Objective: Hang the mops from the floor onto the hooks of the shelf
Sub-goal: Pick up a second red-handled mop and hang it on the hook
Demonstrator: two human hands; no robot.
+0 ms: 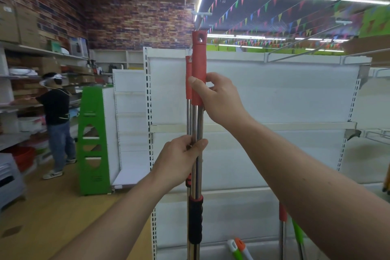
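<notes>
I hold a mop upright in front of the white shelf (274, 95). Its handle is a steel pole (198, 124) with a red grip (199, 57) on top and a black sleeve lower down. My right hand (219, 99) clasps the lower end of the red grip. My left hand (181, 160) grips the steel pole below it. The hole in the grip's top sits above the shelf's top edge. Just behind and to the left, a second red-gripped mop (188, 78) hangs against the shelf. The hook itself is hidden behind the handles.
More mop handles, red (282, 215), green (297, 232), and white and orange tips (237, 247), lean at the shelf's foot. A green shelf end panel (92, 143) stands left. A person (57, 124) works at the wall shelves on the far left. Grey stools (9, 177) are at the left edge.
</notes>
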